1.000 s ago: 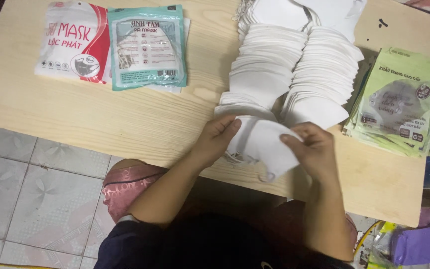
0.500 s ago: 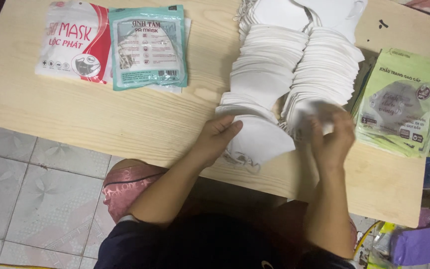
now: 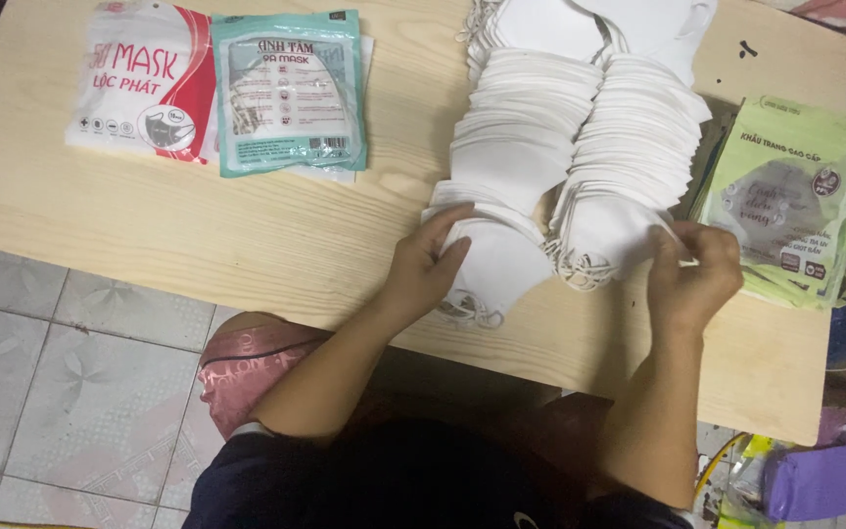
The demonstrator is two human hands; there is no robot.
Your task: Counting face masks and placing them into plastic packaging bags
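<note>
At the far left of the pale wooden tabletop lie two flat mask packets, a red-and-white packet partly under a teal packet, well apart from the hands. Towards the middle, the left hand rests on the nearest white mask of the left mask row, fingers spread flat, seemingly to steady the overlapped row. The masks look soft, plain white, with thin ear loops trailing at the near edge. Beside it, the right hand pinches the edge of the front mask of the right mask row, fingers nearly closed on it. Furthest right sits a stack of green packets, just beside that hand.
</note>
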